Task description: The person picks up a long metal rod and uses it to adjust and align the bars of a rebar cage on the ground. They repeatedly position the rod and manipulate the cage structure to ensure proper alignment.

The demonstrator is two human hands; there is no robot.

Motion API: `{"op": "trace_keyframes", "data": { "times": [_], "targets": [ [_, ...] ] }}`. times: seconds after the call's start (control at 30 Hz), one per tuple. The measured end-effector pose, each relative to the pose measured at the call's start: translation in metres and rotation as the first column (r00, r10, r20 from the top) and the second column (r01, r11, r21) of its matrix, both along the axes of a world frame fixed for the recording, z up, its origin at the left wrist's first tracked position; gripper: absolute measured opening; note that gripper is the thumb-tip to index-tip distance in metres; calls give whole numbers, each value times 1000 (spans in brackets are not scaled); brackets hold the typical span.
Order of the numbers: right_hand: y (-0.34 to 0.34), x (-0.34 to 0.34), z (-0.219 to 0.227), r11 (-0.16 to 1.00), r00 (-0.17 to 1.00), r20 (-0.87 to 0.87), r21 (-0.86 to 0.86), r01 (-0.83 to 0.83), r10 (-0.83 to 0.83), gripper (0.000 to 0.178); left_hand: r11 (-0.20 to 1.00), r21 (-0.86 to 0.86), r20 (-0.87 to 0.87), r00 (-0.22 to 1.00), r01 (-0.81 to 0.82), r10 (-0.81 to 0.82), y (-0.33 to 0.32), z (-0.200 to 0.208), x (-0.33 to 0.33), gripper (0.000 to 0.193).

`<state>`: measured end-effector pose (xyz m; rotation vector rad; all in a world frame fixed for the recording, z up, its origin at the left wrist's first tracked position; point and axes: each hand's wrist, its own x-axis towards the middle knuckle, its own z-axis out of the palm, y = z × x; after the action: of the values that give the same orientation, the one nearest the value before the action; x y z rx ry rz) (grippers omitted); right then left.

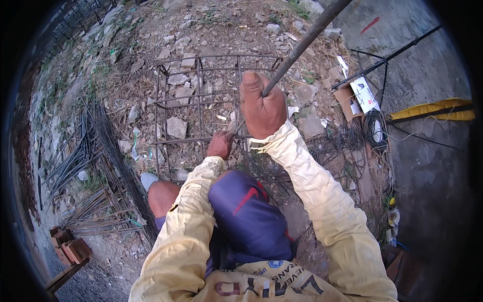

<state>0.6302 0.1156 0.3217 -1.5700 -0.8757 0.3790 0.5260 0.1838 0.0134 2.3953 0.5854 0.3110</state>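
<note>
My right hand (264, 108) is closed in a fist around a long dark metal rod (307, 43), thumb on top. The rod slants from the upper right down through the fist. Lower and to the left, my left hand (220, 145) is curled around the rod's thin lower end, beside the bars of a rebar cage (200, 98). This cage of crossed steel bars lies low over the rubble in front of my knees. My left fingertips are small in view, and the rod's tip is hidden.
Stones (176, 128) and broken rubble cover the ground. Bundles of steel bars (80, 151) lie at left, above a stack of bricks (70, 246). At right are an opened cardboard box (347, 102), a coil of dark wire (373, 128) and a yellow strip (432, 109).
</note>
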Motion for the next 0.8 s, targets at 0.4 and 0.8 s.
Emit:
{"op": "trace_keyframes", "data": {
  "times": [0.4,0.8],
  "targets": [
    [0,3,-8,1000,1000,-10,-4,-26,26,51,998,-15,-93,994,-57,55,-6,3,2,30],
    [-8,7,-3,994,995,-11,-40,-102,101,40,994,-10,-119,987,-107,105,-8,10,4,25]
  ]
}}
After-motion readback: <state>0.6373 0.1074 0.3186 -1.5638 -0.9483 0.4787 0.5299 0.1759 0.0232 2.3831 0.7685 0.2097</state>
